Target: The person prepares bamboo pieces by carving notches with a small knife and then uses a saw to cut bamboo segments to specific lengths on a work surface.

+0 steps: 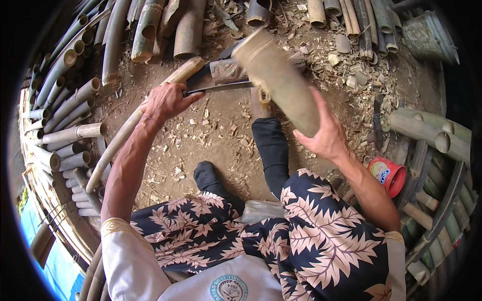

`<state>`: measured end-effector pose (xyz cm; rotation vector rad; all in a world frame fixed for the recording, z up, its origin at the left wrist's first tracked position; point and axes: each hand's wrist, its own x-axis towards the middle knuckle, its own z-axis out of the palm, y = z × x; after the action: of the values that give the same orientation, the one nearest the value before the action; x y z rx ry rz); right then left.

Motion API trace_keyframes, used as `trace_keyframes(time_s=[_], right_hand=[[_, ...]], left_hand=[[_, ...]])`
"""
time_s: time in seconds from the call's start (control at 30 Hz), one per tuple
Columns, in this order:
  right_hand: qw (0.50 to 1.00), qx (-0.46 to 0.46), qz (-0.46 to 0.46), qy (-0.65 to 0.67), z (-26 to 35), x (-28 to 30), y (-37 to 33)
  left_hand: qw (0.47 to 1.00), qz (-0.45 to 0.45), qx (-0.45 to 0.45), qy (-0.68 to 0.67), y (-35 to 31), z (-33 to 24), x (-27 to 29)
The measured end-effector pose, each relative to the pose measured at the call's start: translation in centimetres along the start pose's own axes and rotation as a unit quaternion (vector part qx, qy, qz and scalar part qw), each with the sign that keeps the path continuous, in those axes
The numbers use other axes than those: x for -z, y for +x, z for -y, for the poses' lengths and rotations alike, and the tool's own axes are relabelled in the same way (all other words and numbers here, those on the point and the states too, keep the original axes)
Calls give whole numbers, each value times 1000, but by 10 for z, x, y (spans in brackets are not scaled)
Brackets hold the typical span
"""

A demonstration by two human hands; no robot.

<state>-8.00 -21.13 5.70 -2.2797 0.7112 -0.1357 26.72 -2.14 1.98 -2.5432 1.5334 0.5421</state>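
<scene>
My left hand (165, 102) is closed around a knife, whose long narrow blade (221, 87) points right. A long pale wooden pole (120, 133) slants behind this hand and forearm; I cannot tell whether my fingers also grip it. In my right hand (325, 131) is a thick bamboo tube (281, 80), tilted with its upper end to the far left and smeared by motion. Thumb and fingers clasp its near end. The blade's tip reaches the tube's left side; whether they touch is unclear. Beneath them lies a short rough log (228, 71).
Bamboo tubes (75, 131) are stacked at the left, and more (190, 32) lie along the far side. Wood chips (351, 80) litter the dirt floor. A dark blade-like tool (377, 123), a red tub (387, 175), a bamboo rack (437, 210) and a metal bucket (429, 37) stand at the right.
</scene>
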Motion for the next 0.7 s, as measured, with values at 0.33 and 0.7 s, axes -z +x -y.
trace_keyframes(time_s=[0.33, 0.7], right_hand=[[954, 156, -253, 43, 13, 19, 19], [918, 96, -305, 233, 44, 45, 50]], left_hand=[[999, 45, 13, -28, 9, 2, -4], [997, 45, -22, -50, 12, 20, -24]])
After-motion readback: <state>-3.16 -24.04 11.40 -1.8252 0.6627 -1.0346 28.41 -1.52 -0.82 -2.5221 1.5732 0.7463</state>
